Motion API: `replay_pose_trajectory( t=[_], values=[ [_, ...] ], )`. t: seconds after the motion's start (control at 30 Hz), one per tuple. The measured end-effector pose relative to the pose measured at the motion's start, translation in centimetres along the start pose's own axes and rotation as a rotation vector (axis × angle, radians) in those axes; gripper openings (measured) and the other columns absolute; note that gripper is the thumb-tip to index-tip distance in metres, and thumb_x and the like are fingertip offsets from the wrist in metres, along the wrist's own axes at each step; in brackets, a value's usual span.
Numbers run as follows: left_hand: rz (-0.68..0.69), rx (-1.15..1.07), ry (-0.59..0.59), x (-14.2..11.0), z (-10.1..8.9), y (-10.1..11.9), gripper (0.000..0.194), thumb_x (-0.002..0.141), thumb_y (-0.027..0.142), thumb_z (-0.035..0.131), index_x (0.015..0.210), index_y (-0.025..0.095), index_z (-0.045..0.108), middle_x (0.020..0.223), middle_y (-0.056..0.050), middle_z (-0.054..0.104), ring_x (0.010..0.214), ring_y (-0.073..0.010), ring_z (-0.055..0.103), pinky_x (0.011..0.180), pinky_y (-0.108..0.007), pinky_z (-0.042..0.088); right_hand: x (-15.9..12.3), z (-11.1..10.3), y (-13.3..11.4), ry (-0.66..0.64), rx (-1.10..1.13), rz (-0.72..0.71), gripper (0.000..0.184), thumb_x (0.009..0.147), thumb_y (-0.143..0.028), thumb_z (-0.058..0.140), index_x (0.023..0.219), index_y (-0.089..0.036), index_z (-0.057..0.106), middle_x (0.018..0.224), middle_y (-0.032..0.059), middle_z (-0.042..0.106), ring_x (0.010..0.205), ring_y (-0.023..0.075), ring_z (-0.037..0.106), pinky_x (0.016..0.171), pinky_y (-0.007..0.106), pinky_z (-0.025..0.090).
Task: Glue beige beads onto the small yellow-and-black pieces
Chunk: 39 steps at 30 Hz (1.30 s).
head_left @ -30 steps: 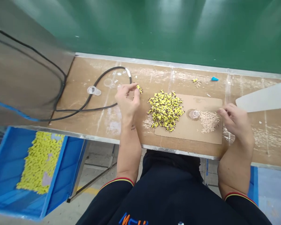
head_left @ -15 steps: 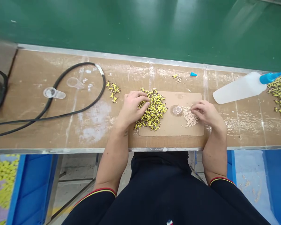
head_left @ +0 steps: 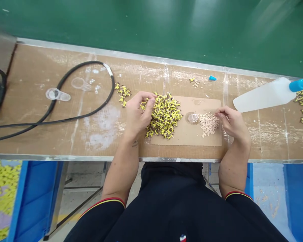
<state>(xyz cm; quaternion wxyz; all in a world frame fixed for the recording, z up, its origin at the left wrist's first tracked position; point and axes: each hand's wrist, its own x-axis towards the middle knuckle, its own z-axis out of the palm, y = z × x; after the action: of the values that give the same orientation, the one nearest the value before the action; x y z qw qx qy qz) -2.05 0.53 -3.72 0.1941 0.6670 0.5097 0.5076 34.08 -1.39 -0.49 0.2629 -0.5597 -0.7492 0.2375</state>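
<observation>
Leaving pale pieces (head_left: 208,125): right hand (head_left: 232,122)

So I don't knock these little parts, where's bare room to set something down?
Bare but smeared: the brown bench top between the looped black cable and left forearm. Another: right of the right forearm, nearer you than the blue-topped translucent white bottle. Crowded: the middle, where the heap of yellow-black pieces, clear plastic cup and pile of pale bits sit close.

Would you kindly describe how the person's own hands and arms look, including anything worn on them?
The left hand and right hand are both ungloved. The short, dark sleeves are edged with red and yellow trim. The left forearm bears a small dark marking near the wrist.
</observation>
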Motion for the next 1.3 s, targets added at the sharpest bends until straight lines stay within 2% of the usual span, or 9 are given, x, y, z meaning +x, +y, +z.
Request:
replay_pose_trajectory(
  t=[0.07, 0.13, 0.27, 0.47, 0.57, 0.7, 0.83, 1.03, 1.3],
  values=[
    [0.009, -0.128, 0.087, -0.2, 0.5, 0.6, 0.024, 0.106, 0.045, 0.051, 0.098, 0.024, 0.059, 0.088, -0.002, 0.072, 0.08, -0.0131, 0.069, 0.074, -0.028, 0.056, -0.2, 0.2, -0.5, 0.028, 0.058, -0.01, 0.01, 0.095, -0.023, 0.06, 0.089, -0.023, 0.068, 0.083, 0.0035, 0.075, 0.074, 0.0198, 0.069, 0.069, 0.035, 0.055],
    [0.036, -0.271, 0.099, -0.6, 1.2, 1.6, 0.022, 0.108, 0.045, 0.048, 0.099, 0.025, 0.053, 0.079, 0.001, 0.064, 0.065, -0.01, 0.062, 0.061, -0.024, 0.052, -0.3, 0.5, -1.4, 0.064, 0.159, -0.047, 0.011, 0.096, -0.025, 0.062, 0.089, -0.024, 0.07, 0.085, 0.0037, 0.076, 0.076, 0.0194, 0.071, 0.069, 0.036, 0.058],
    [0.064, -0.455, -0.039, -1.9, 2.9, 4.1, 0.017, 0.109, 0.042, 0.047, 0.104, 0.027, 0.05, 0.072, 0.004, 0.053, 0.055, -0.0074, 0.053, 0.048, -0.019, 0.043, -0.4, 1.6, -3.2, 0.156, 0.377, -0.159, 0.007, 0.093, -0.027, 0.071, 0.087, -0.025, 0.073, 0.084, 0.0033, 0.078, 0.078, 0.0189, 0.075, 0.068, 0.035, 0.064],
    [0.081, -0.589, -0.277, -3.1, 4.5, 6.3, 0.02, 0.106, 0.039, 0.057, 0.1, 0.021, 0.063, 0.074, 0.003, 0.064, 0.056, -0.0051, 0.055, 0.054, -0.018, 0.046, -0.6, 3.2, -4.6, 0.212, 0.539, -0.207, 0.01, 0.085, -0.027, 0.083, 0.086, -0.025, 0.073, 0.078, 0.0028, 0.078, 0.073, 0.0193, 0.075, 0.065, 0.035, 0.066],
    [0.148, -0.538, -0.326, -3.1, 4.8, 6.6, 0.02, 0.102, 0.034, 0.065, 0.09, 0.018, 0.069, 0.07, 0.002, 0.067, 0.056, -0.0056, 0.056, 0.056, -0.018, 0.045, -0.7, 3.7, -4.9, 0.201, 0.588, -0.206, 0.016, 0.082, -0.028, 0.087, 0.091, -0.026, 0.073, 0.077, 0.0017, 0.076, 0.072, 0.0184, 0.074, 0.061, 0.032, 0.064],
    [0.156, -0.466, -0.35, -3.2, 5.0, 6.8, 0.021, 0.099, 0.033, 0.069, 0.087, 0.017, 0.073, 0.069, 0.0, 0.07, 0.056, -0.0066, 0.057, 0.057, -0.019, 0.046, -0.7, 3.8, -5.0, 0.114, 0.566, -0.269, 0.02, 0.089, -0.021, 0.079, 0.108, -0.029, 0.078, 0.081, 0.0011, 0.076, 0.074, 0.0169, 0.073, 0.063, 0.031, 0.063],
    [0.132, -0.435, -0.352, -3.3, 5.2, 6.9, 0.024, 0.1, 0.035, 0.068, 0.087, 0.017, 0.075, 0.069, 0.0, 0.072, 0.056, -0.0071, 0.058, 0.058, -0.019, 0.046, -0.7, 4.1, -4.7, 0.056, 0.495, -0.294, 0.028, 0.092, -0.02, 0.074, 0.118, -0.032, 0.078, 0.086, 0.002, 0.076, 0.078, 0.0178, 0.072, 0.068, 0.034, 0.062],
    [0.188, -0.388, -0.264, -3.6, 5.3, 7.0, 0.014, 0.098, 0.027, 0.07, 0.092, 0.016, 0.075, 0.073, -0.002, 0.073, 0.06, -0.008, 0.062, 0.062, -0.02, 0.05, -0.9, 4.7, -4.9, 0.037, 0.623, -0.315, 0.044, 0.087, -0.013, 0.079, 0.125, -0.034, 0.073, 0.084, -0.0015, 0.077, 0.072, 0.0149, 0.071, 0.068, 0.031, 0.062],
    [0.305, -0.349, -0.175, -3.8, 5.7, 7.2, 0.009, 0.098, 0.019, 0.067, 0.093, 0.015, 0.073, 0.074, -0.002, 0.073, 0.063, -0.0074, 0.063, 0.062, -0.017, 0.051, -1.0, 5.0, -5.1, 0.022, 0.571, -0.264, 0.032, 0.087, -0.019, 0.08, 0.117, -0.028, 0.075, 0.08, 0.0007, 0.078, 0.069, 0.016, 0.071, 0.064, 0.031, 0.062]
  ],
)
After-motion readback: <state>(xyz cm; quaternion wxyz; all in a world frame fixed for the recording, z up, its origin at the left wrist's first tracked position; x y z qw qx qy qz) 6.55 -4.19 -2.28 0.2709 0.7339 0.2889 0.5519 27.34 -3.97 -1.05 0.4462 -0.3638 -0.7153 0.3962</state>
